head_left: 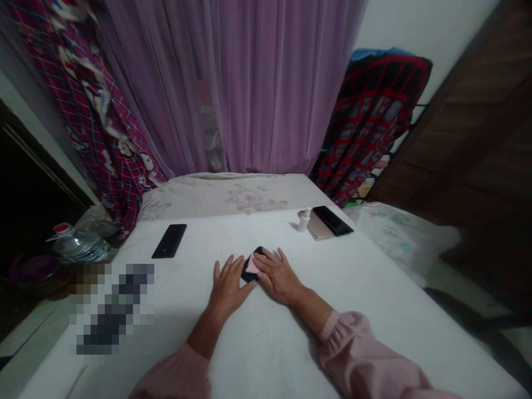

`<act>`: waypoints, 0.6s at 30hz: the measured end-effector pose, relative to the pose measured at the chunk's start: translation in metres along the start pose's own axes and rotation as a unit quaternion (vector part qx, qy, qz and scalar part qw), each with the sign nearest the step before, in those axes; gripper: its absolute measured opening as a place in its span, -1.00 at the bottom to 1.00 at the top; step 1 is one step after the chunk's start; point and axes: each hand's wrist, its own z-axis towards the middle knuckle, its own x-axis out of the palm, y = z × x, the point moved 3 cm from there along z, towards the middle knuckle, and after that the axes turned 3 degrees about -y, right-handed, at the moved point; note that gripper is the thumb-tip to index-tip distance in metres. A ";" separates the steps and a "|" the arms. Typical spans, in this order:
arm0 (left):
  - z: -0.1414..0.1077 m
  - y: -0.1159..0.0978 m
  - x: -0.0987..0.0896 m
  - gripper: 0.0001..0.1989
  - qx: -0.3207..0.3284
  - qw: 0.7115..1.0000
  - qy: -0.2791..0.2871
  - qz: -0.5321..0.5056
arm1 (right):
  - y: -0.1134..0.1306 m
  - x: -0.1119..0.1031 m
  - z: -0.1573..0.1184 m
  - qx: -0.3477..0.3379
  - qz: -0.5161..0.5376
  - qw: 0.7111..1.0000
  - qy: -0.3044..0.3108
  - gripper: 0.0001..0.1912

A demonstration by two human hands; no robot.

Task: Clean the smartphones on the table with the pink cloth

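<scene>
From my remote view, the open right hand [276,276] lies flat, fingers on a pink cloth [252,264] over a black phone [248,275], its long axis toward 1 o'clock; the open left hand [226,285] rests just beside, at 8 o'clock, on the white sheet [332,288].

A white-sheeted bed [191,332] has floral bedding [226,197] along its far edge and a black phone [169,241] near the left. By the far right corner, a white bottle [304,220] stands beside a rose-gold phone [318,227] partly under a dark phone [332,220]. Mid-bed lies a black object [249,274] with pink cloth [252,265].
</scene>
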 end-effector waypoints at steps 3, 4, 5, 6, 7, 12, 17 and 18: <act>0.001 0.000 -0.001 -0.47 0.002 1.000 0.005 -0.014 | -0.009 -0.005 -0.008 -0.012 -0.010 1.000 -0.009 -0.53; 0.002 0.000 -0.001 -0.46 0.000 1.000 0.011 -0.020 | -0.014 -0.006 -0.008 -0.009 -0.016 1.000 -0.021 -0.55; 0.003 -0.001 -0.001 -0.46 -0.002 1.000 0.017 -0.026 | -0.019 -0.007 -0.007 0.001 -0.019 0.999 -0.037 -0.57; 0.003 -0.001 -0.001 -0.46 -0.004 0.999 0.021 -0.031 | -0.023 -0.008 -0.005 0.017 -0.017 0.998 -0.058 -0.60; 0.004 -0.001 -0.002 -0.46 -0.005 0.999 0.023 -0.035 | -0.028 -0.008 -0.002 0.042 -0.006 0.995 -0.086 -0.62; 0.009 -0.001 -0.002 -0.44 -0.009 0.999 0.013 -0.049 | -0.048 -0.008 0.008 0.229 0.293 0.891 -0.260 -0.54; 0.018 -0.009 -0.007 -0.40 -0.070 0.986 -0.035 -0.144 | -0.037 -0.002 0.011 0.267 0.625 0.691 -0.246 -0.44; 0.020 -0.013 -0.008 -0.44 -0.080 0.977 -0.047 -0.193 | -0.033 -0.001 0.011 0.268 0.649 0.672 -0.234 -0.46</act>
